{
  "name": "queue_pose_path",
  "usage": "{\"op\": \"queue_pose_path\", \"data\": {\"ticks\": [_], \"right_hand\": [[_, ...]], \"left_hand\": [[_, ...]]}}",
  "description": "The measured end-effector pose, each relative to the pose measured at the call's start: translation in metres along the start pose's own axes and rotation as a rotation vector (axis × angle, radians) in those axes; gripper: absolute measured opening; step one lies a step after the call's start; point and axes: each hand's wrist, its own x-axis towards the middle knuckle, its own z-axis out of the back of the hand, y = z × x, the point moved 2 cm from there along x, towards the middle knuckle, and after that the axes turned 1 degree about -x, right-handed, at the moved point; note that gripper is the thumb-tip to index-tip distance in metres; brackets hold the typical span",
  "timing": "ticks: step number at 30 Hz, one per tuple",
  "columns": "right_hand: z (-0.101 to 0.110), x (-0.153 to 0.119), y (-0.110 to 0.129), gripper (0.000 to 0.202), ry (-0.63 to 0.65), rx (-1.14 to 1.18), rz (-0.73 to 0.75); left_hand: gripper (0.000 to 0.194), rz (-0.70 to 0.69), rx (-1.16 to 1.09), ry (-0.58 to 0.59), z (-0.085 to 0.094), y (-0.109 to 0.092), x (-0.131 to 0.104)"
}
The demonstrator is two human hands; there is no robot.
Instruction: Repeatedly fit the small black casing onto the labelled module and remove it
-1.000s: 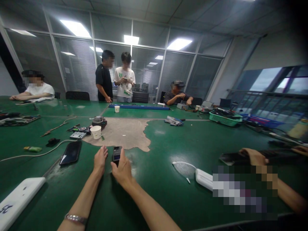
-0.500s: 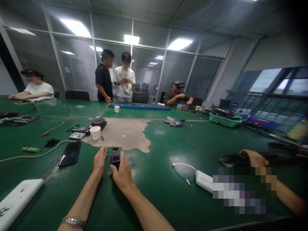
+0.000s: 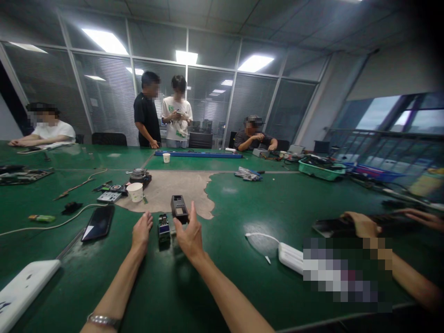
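My right hand (image 3: 190, 238) grips a black plastic casing (image 3: 179, 206) with rectangular cut-outs, tilted and held just above the table. Left of it, a small circuit board assembly (image 3: 164, 228) with a dark bluish screen rests on the green table. My left hand (image 3: 141, 232) lies beside that board on its left, fingers stretched out and nothing in them. A white paper cup (image 3: 135, 192) stands beyond my left hand on a brown bare patch.
To the left are a black phone (image 3: 98, 223), a white cable and a white power bank (image 3: 29, 289). Another white device (image 3: 290, 259) with a short cable lies right. A co-worker's hands (image 3: 362, 225) touch a long black part (image 3: 326, 227). A green basket (image 3: 322, 171) stands farther back.
My right hand has lifted the black casing up and to the right. The circuit board that sat inside it is now exposed on the table. My left hand has hardly moved.
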Motion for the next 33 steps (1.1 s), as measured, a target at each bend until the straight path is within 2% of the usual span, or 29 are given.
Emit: {"op": "queue_pose_path", "data": {"ticks": [5, 8, 12, 17, 21, 26, 29, 33], "right_hand": [[0.038, -0.006, -0.045, 0.076, -0.003, -0.119, -0.064], [0.045, -0.016, -0.065, 0.077, 0.013, -0.192, -0.106], [0.043, -0.027, -0.075, 0.083, 0.058, -0.274, -0.126], [0.040, -0.031, -0.077, 0.089, 0.078, -0.333, -0.143], [0.037, -0.028, -0.077, 0.089, 0.074, -0.340, -0.166], [0.038, -0.029, -0.076, 0.082, 0.066, -0.308, -0.155], [0.042, -0.028, -0.068, 0.081, 0.039, -0.238, -0.163], [0.039, -0.016, -0.039, 0.081, 0.021, -0.145, -0.155]], "left_hand": [[0.039, -0.006, 0.017, 0.013, 0.000, 0.002, 0.001], [0.039, 0.002, 0.010, 0.024, 0.000, 0.001, 0.000], [0.039, 0.058, -0.043, 0.055, -0.004, -0.003, -0.005], [0.036, 0.156, -0.101, 0.098, -0.012, -0.005, -0.009], [0.038, 0.169, -0.121, 0.103, -0.020, -0.005, -0.009], [0.046, 0.168, -0.196, 0.171, -0.030, -0.007, -0.012], [0.049, 0.143, -0.193, 0.129, -0.028, -0.009, -0.011], [0.055, 0.076, -0.172, 0.018, -0.015, -0.011, -0.006]]}}
